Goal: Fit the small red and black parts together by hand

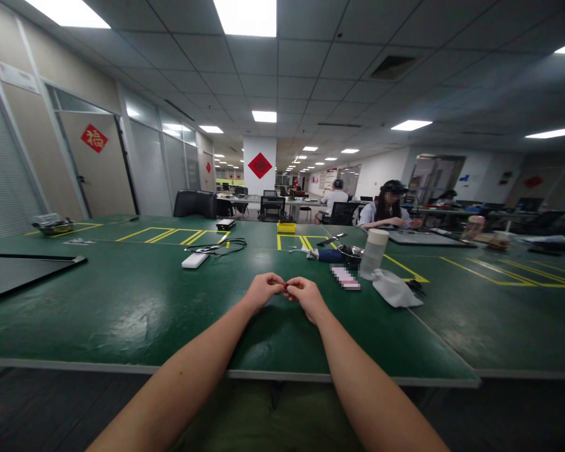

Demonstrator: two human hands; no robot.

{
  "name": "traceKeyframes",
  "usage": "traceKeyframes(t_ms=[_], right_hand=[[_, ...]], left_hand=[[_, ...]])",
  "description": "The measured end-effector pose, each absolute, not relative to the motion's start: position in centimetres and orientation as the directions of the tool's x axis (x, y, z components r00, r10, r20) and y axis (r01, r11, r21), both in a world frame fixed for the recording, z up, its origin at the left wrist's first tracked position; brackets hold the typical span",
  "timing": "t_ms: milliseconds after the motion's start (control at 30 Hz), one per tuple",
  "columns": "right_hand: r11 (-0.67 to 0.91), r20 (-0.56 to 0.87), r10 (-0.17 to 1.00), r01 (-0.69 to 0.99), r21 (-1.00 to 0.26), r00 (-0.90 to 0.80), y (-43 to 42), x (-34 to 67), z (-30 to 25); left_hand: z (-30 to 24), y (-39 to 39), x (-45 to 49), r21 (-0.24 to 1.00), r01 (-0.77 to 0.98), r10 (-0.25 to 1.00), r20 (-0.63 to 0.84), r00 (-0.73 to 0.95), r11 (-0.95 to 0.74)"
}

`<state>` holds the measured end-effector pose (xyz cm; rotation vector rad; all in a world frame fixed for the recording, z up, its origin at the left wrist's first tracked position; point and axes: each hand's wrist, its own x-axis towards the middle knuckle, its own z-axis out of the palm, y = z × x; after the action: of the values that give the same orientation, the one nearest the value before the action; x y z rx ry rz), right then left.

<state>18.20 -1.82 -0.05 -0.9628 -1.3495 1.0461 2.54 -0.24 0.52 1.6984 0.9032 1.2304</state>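
Observation:
Both of my arms reach out over a green table. My left hand and my right hand meet in front of me, fingers curled and pinched together. Between their fingertips sits a tiny red thing, too small to name. Both hands hover just above the tabletop.
A frosted bottle, a white cloth, a metal bowl and a white remote-like block with black cables lie beyond my hands. A dark board sits at left. A person works at far right.

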Motion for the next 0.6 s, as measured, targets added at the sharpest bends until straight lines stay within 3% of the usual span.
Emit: traceKeyframes(t_ms=[300, 600], right_hand=[[0.227, 0.238, 0.969, -0.148, -0.963, -0.063, -1.71, 18.23, -0.28], [0.268, 0.269, 0.963, -0.114, -0.957, 0.003, -1.43, 18.46, -0.09]], left_hand=[[0.24, 0.07, 2.46, 0.931, 0.05, 0.905, 0.336, 0.26, -0.36], [0.26, 0.05, 2.51, 0.942, -0.05, 0.915, 0.335, 0.226, -0.333]])
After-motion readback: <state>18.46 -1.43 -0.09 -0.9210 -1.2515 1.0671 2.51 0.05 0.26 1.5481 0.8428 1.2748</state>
